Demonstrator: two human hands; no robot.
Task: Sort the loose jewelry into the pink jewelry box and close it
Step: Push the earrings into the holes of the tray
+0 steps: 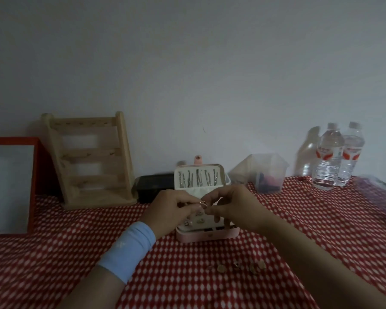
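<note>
1. Bench: covered in a red cloth with a white dot pattern and set against a pale wall.
2. Small rectangular pink jewelry box: stands at the middle of the bench, nearer the back edge than the front. It is open, with the lid upright and facing the person. Several thin silvery chains hang in a row inside the cream-lined lid. A few small earrings sit in the cream tray.
3. Left hand: wears a light blue wristband. Its fingers are curled over the open tray and pinch a small rose-gold ring at the fingertips.
4. Right hand: also curled over the tray. Its thumb and forefinger meet the same ring from the other side, so both hands grip it above the box.
5. Loose jewelry pieces: a short row of small pale gold items on the cloth, between the box and the front edge, right of centre. They are too blurred to identify.
6. Pale wooden slatted earring stand: at the back edge, left of the box.
7. Red-framed white board: leans at the back left corner.
8. Low black rectangular case: between the stand and the box lid.
9. Clear plastic container: at the back edge, just right of the lid, with dark and pink contents.
10. Two clear water bottles with red and white labels: side by side towards the back right corner.
</note>
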